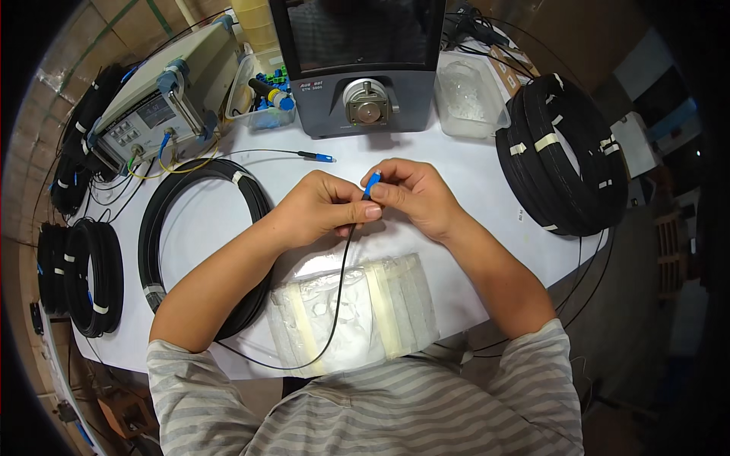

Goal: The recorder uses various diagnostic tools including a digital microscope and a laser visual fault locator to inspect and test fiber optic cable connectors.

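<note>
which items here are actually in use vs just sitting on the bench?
In use:
- blue connector, pinched between left hand and right hand
- thin black cable hanging from it
- white pad under the cable

Lying about:
- cable coil at left
- stacked coils at right
- test instrument
- dark machine
- bin of connectors
- clear tub

White desk [471,178], rounded right edge, evenly lit from above. Dark grey machine [357,61] with screen and round metal port at back centre. Beige instrument [163,99] with blue corner guards at back left. Two clear plastic tubs: one [255,95] left of machine, one [468,99] right of it. Black cable coils [566,156] stacked at right; more coils [80,277] off left edge. Brown cardboard [72,45] at upper left. Dim grey floor [631,304] at right.
</note>
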Motion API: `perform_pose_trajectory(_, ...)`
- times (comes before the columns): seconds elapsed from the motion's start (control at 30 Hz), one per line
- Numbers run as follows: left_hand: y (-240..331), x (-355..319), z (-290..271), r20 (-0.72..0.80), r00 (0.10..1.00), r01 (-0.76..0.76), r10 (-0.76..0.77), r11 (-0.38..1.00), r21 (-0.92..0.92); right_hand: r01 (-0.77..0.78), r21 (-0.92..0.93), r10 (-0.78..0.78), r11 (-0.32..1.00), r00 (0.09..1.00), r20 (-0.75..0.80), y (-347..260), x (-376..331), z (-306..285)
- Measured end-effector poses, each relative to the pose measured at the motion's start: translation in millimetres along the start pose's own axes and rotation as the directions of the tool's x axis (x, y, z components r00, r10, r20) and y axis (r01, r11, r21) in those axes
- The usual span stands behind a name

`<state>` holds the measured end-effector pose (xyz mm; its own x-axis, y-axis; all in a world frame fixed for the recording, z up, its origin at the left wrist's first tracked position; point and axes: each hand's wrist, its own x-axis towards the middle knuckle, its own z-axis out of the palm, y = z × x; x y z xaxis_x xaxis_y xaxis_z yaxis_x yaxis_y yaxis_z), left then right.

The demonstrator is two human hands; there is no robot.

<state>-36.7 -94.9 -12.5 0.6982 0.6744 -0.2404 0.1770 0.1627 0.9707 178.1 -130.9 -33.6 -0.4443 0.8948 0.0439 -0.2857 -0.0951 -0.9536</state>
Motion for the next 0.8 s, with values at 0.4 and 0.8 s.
perform_pose_trajectory(0.4,0.6,-0.2,2.0,0.035,0.999,-0.011,0.013,0.999,-0.038,0.018,-0.002,-0.018,1.000,0.999,-0.044,-0.1,-0.5,-4.2)
perform_pose_trajectory(0.8,2.0,-1.1,2.2,0.027,0.999,0.031,-0.032,0.999,0.017,-0.002,-0.030,0.001,1.000,0.999,-0.035,5.7,2.1,-7.6)
